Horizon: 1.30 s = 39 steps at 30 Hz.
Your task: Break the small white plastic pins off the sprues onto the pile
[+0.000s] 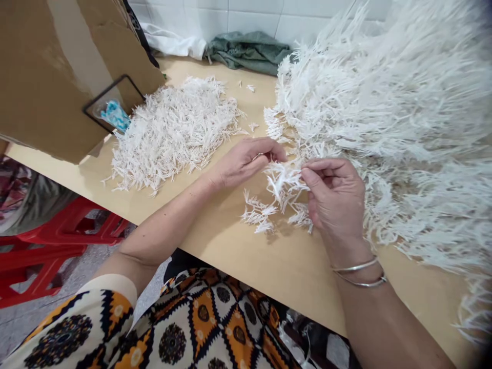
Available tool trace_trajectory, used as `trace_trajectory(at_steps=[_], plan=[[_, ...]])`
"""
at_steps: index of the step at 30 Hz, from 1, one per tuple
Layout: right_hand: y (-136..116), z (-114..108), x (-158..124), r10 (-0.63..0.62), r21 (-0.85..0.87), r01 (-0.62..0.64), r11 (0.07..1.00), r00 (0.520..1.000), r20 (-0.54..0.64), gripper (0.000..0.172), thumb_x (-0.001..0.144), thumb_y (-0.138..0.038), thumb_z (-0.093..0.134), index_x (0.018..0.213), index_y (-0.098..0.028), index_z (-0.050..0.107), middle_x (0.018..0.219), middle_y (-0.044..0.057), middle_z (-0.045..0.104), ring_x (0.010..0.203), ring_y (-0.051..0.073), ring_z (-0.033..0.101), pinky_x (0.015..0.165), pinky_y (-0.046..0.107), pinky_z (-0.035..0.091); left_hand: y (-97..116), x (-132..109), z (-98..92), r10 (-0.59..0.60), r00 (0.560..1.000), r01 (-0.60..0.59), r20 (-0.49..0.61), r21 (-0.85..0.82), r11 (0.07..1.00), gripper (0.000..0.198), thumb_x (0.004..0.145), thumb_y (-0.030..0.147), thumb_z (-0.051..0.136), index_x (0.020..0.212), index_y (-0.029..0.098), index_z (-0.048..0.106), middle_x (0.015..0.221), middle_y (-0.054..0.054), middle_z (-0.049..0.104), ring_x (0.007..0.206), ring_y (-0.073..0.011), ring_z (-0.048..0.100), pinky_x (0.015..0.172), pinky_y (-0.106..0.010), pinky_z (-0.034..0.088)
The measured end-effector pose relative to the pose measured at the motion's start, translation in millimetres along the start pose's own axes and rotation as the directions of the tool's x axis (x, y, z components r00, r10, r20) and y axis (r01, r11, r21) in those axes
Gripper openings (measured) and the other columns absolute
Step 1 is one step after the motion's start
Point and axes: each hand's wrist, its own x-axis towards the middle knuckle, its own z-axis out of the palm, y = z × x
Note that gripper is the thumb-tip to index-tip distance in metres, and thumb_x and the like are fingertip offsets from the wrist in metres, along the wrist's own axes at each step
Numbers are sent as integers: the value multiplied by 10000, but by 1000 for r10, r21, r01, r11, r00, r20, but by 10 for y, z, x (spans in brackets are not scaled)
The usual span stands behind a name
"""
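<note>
My right hand (338, 192) pinches a white, branched, plastic-looking sprig (286, 179) between thumb and forefinger. At the sprig's upper left end, the curled fingers of my left hand (251, 159) close on it, their tips partly hiding the spot. Below the hands, loose white sprigs (259, 212) lie on the tan tabletop (215, 225). A large mass of long white strands (384, 102) spreads just beyond and to the right of my right hand. To the left of my left hand is a heap of short white pieces (177, 133).
A cardboard box (57, 72) stands at the back left, with a black wire frame (132, 84) and a small clear cup holding something blue (115, 115) against it. Green cloth (249, 48) and white cloth (172, 41) lie along the tiled wall. Red stools (73, 225) are below left.
</note>
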Motion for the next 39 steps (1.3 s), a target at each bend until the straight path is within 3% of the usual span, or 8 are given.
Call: trace_trajectory(at_steps=[4, 8, 13, 20, 26, 31, 35, 39], plan=[[81, -63, 17, -51, -181, 54, 982, 999, 19, 109, 815, -193, 749, 903, -238, 703, 852, -7, 666, 761, 134, 588, 711, 296, 491, -13, -8, -119, -21, 989, 44, 143, -155, 987, 308, 928, 233, 493, 1135, 190, 717, 1178, -78, 759, 1124, -200, 694, 1074, -376, 503], [115, -92, 2, -117, -417, 176, 892, 980, 164, 124, 853, -153, 659, 932, -237, 706, 915, 22, 671, 824, 170, 623, 759, 342, 514, -13, -5, -178, 7, 965, 3, 263, -40, 999, 323, 908, 217, 600, 1215, 233, 699, 1283, -72, 729, 1221, -202, 668, 1126, -376, 473], [29, -59, -26, -339, -469, 412, 781, 911, 234, 160, 907, -134, 609, 998, -224, 706, 1029, 82, 691, 1047, 248, 662, 947, 456, 544, 38, 10, -131, -151, 982, 130, 113, 170, 977, 156, 988, 284, 611, 1039, 196, 729, 1011, -48, 781, 938, -149, 707, 897, -297, 500], [-38, -27, -87, -372, -411, 487, 771, 867, 331, 173, 1008, -253, 547, 1102, -246, 692, 1075, 95, 731, 1062, 260, 681, 986, 493, 540, 68, -254, -42, -483, 874, 461, 50, -398, 793, 322, 972, 446, 668, 871, 140, 670, 771, -13, 687, 697, -70, 607, 717, -224, 474], [-60, -24, -86, -428, -362, 551, 752, 826, 367, 209, 990, -248, 516, 1084, -253, 703, 1076, 73, 743, 1101, 268, 678, 1044, 543, 511, -24, -381, 20, -517, 852, 420, -85, -480, 770, 293, 977, 398, 685, 828, 149, 645, 731, 11, 654, 680, -57, 590, 721, -200, 491], [-97, -62, -58, -460, -359, 684, 635, 708, 536, 361, 852, -67, 542, 1098, -278, 701, 1157, 59, 715, 1190, 288, 630, 1099, 570, 470, -98, -367, 18, -513, 846, 397, -147, -470, 789, 254, 998, 355, 658, 838, 158, 638, 728, 22, 637, 663, -54, 567, 712, -196, 490], [24, -84, -77, -327, -425, 740, 522, 634, 701, 471, 817, -13, 568, 1206, -249, 689, 1437, 112, 562, 1378, 347, 495, 1160, 617, 411, -136, -371, 66, -499, 851, 378, -164, -468, 799, 267, 997, 377, 661, 837, 166, 624, 728, 24, 624, 666, -59, 576, 702, -204, 491], [129, -76, -95, -301, -397, 756, 521, 598, 743, 187, 889, -122, 630, 1040, -224, 672, 1570, 113, 465, 1456, 397, 399, 1195, 648, 374, -161, -385, 119, -475, 862, 370, -174, -424, 827, 319, 998, 486, 639, 911, 179, 646, 798, -1, 646, 712, -87, 608, 725, -237, 511]])
